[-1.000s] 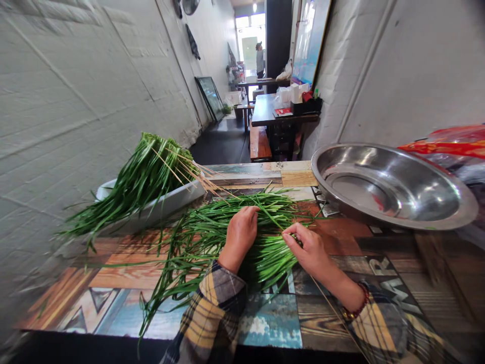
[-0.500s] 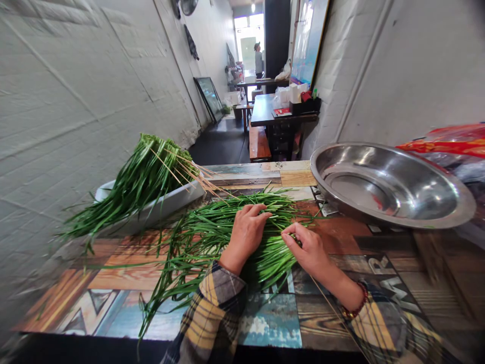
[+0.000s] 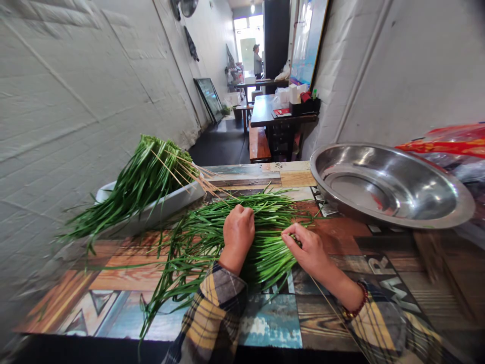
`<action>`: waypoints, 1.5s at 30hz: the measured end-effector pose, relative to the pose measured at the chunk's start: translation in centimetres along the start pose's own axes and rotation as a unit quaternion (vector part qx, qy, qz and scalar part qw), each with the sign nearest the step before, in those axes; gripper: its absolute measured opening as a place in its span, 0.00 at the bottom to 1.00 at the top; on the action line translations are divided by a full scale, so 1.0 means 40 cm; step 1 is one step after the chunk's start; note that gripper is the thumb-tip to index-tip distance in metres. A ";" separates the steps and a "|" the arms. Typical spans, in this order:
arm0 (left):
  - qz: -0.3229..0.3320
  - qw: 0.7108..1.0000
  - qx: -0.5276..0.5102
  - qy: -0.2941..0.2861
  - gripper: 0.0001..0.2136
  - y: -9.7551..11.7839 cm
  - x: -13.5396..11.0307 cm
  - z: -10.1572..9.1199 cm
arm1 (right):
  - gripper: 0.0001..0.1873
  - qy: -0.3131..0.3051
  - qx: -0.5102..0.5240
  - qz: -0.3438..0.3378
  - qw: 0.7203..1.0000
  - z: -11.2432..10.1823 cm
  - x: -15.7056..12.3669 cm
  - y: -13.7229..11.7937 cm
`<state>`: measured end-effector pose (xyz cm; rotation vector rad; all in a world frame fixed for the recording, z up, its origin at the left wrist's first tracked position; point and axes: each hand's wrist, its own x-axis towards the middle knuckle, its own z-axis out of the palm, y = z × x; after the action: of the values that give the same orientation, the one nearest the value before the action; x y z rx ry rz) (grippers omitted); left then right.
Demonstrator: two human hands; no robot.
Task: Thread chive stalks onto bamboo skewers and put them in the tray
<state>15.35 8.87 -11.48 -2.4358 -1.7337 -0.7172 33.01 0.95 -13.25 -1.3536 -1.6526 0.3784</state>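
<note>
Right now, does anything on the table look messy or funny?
A little: the long green leaves sprawl untidily, and one tip seems to hang past the table's near edge, while the stalks by the right hand lie neatly together.

Left hand (image 3: 238, 233) curled, back upward; right hand (image 3: 307, 248) bent into pinch.

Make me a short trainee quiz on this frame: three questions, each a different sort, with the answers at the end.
1. Multiple choice: which of these lies right by the left hand?
A. the white tray
B. the loose green stalks
C. the red packaging
2. True or false: the right hand has a bead bracelet at its wrist.
3. Fill in: the wide metal basin stands toward the ____ side of the picture.
Key: 1. B; 2. true; 3. right
</note>
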 end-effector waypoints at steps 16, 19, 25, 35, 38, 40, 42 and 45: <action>0.055 0.998 0.005 -0.017 0.06 0.006 0.003 -0.009 | 0.08 -0.002 0.004 -0.009 1.000 -0.001 -0.002 0.002; 0.058 0.998 0.007 -0.014 0.06 0.008 0.001 -0.011 | 0.08 -0.005 0.005 -0.009 1.000 -0.001 -0.003 0.005; 0.065 0.987 -0.145 0.004 0.04 0.027 0.004 -0.013 | 0.09 0.001 0.017 0.031 0.999 0.000 0.001 0.006; 0.084 0.923 -0.365 -0.090 0.08 0.057 -0.004 -0.001 | 0.11 -0.020 0.037 0.064 0.997 -0.011 0.007 0.003; 0.078 0.922 -0.367 -0.092 0.07 0.056 -0.005 -0.003 | 0.11 -0.021 0.036 0.066 0.997 -0.011 0.007 0.000; 0.073 0.923 -0.368 -0.089 0.06 0.055 -0.004 -0.004 | 0.11 -0.020 0.026 0.065 0.997 -0.011 0.006 -0.002; 0.069 0.920 -0.376 -0.083 0.05 0.055 -0.004 -0.004 | 0.10 -0.021 0.022 0.065 0.997 -0.010 0.004 -0.002; 0.067 0.914 -0.393 -0.077 0.05 0.056 -0.004 -0.007 | 0.11 -0.022 0.033 0.067 0.997 -0.009 0.002 0.000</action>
<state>17.24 7.83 -10.84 -3.1379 -1.4772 -1.4708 33.31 0.90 -13.01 -1.4201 -1.5759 0.5404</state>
